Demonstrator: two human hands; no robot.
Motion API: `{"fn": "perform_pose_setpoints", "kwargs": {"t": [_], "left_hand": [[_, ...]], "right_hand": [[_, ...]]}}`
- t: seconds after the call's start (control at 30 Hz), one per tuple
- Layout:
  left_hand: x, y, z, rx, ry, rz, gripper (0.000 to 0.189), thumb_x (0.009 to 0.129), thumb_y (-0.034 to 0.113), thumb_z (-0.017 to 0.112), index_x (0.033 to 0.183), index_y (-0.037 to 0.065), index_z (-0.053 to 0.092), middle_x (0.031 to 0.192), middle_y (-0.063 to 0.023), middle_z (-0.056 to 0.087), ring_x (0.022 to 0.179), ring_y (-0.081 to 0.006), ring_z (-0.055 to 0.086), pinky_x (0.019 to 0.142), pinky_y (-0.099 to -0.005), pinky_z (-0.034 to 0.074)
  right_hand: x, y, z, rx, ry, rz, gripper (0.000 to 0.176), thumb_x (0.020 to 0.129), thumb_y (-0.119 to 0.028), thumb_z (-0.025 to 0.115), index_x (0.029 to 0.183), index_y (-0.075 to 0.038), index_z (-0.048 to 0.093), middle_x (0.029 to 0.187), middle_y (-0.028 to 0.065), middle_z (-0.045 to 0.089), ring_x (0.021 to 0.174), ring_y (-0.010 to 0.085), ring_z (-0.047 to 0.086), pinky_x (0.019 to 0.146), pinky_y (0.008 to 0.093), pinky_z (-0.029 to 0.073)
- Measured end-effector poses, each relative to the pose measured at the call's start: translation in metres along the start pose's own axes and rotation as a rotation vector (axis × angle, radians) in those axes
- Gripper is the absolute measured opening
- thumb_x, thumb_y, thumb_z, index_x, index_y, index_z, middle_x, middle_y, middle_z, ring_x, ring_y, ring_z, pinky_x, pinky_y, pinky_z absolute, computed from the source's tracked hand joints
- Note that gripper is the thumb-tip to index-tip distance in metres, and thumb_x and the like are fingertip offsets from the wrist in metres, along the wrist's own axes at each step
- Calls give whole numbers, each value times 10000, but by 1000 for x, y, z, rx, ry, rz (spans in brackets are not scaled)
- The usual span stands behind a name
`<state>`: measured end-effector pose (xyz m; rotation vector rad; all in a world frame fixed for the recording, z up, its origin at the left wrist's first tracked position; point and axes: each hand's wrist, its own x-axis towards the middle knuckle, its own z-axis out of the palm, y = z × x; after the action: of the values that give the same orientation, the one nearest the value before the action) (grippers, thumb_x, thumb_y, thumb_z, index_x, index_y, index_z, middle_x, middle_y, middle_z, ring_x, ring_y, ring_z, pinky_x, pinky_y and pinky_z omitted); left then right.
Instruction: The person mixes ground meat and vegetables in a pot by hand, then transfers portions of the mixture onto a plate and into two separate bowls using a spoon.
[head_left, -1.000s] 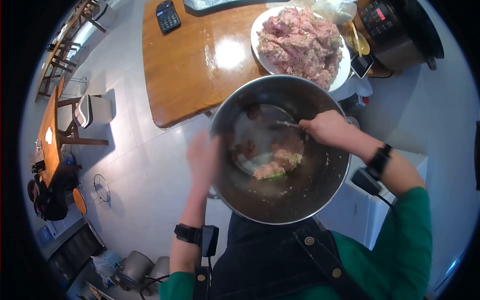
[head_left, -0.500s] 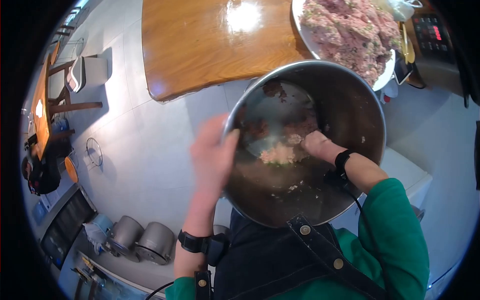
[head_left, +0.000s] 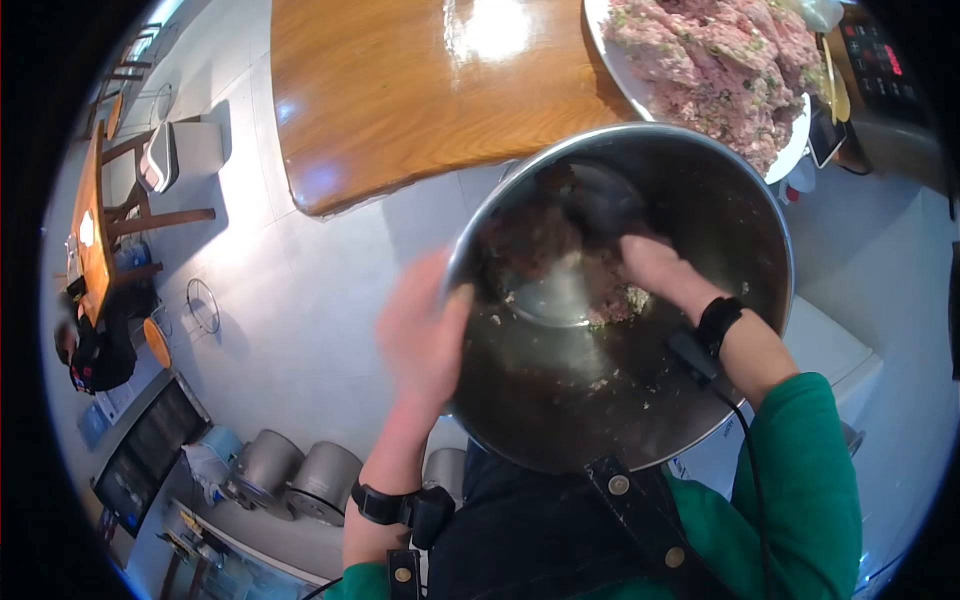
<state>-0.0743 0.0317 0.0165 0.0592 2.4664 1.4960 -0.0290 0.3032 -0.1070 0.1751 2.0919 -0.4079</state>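
Observation:
A deep stainless steel pot is tilted in front of my body, its mouth facing me. My left hand is closed on its left rim, thumb inside and the blurred fingers outside. Down inside the pot, my right hand is curled like a fist near the bottom. A dark blurred shape lies beside its fingers; I cannot make out what it is. Bits of minced meat with green flecks stick to the pot's bottom and wall by that hand.
Beyond the pot stands a wooden table. On it a white plate bears a large heap of minced meat. A device with a red display is at far right. Metal pots stand at lower left, and a person is at far left.
My right hand has moved slightly up and right inside the pot. The minced meat at the bottom has shifted right, leaving more bare metal. The left hand keeps its grip on the rim.

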Motion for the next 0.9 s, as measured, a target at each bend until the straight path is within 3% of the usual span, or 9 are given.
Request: {"fn": "perform_pose_setpoints", "kwargs": {"t": [0.03, 0.17, 0.23, 0.3, 0.37, 0.43, 0.53, 0.7, 0.9], "left_hand": [[1, -1, 0, 17, 3, 13, 281, 748, 79, 586, 1022, 14, 598, 1005, -145, 608, 963, -257, 576, 852, -316, 420], [4, 0, -2, 10, -9, 18, 280, 755, 92, 585, 1024, 15, 600, 1004, -141, 610, 965, -257, 575, 850, -314, 421], [4, 2, -2, -39, -36, 14, 278, 755, 91, 586, 1023, 19, 602, 1002, -134, 612, 959, -257, 577, 847, -315, 422], [6, 3, -3, -26, -39, 15, 276, 755, 91, 586, 1022, 25, 604, 1001, -132, 612, 957, -255, 577, 847, -316, 422], [6, 6, -6, -20, -61, 11, 274, 755, 91, 585, 1021, 31, 606, 1000, -131, 613, 956, -253, 577, 847, -317, 422], [10, 8, -3, 1, -44, -51, 270, 751, 90, 586, 1017, 47, 611, 1004, -128, 613, 959, -256, 575, 849, -319, 422], [10, 3, -1, 1, -31, 3, 272, 746, 82, 586, 1016, 57, 614, 1015, -127, 611, 970, -262, 570, 856, -324, 420], [7, -1, -1, -16, -39, 60, 278, 732, 55, 592, 1009, 42, 612, 1016, -134, 611, 964, -268, 574, 855, -332, 423], [8, 1, -1, -128, -38, 110, 270, 723, 22, 589, 992, 22, 615, 977, -144, 621, 930, -271, 588, 834, -331, 436]], "right_hand": [[23, 29, 12, -133, 285, -100, 330, 746, -218, 586, 1067, -145, 586, 932, 178, 611, 877, 331, 588, 770, 402, 476], [59, 22, -10, -77, 325, 93, 337, 769, -198, 547, 1097, -125, 572, 932, 174, 617, 864, 316, 602, 768, 408, 477], [65, -11, 1, -229, 447, -310, 289, 768, -170, 513, 1035, -89, 589, 874, 154, 629, 813, 299, 616, 715, 400, 487], [73, -55, 37, -477, 253, -528, 244, 748, -146, 510, 963, -65, 594, 798, 130, 631, 743, 276, 622, 647, 397, 488], [25, -84, 54, -311, 185, -550, 235, 748, -142, 499, 943, -61, 603, 760, 119, 625, 718, 253, 623, 632, 391, 489], [-10, -68, 90, -255, 299, -651, 123, 723, -127, 531, 740, -72, 639, 698, 102, 628, 662, 253, 622, 602, 376, 497], [-42, -24, 91, -435, 136, -596, 194, 756, -134, 494, 884, -76, 628, 783, 113, 632, 711, 253, 633, 588, 360, 495], [-50, 34, -16, -691, 128, -291, 90, 684, -129, 554, 707, -106, 637, 658, 81, 630, 664, 243, 637, 578, 345, 505], [-26, 28, 58, -610, 19, -290, 143, 708, -125, 543, 804, -108, 647, 751, 79, 642, 739, 249, 636, 626, 361, 505]]}}
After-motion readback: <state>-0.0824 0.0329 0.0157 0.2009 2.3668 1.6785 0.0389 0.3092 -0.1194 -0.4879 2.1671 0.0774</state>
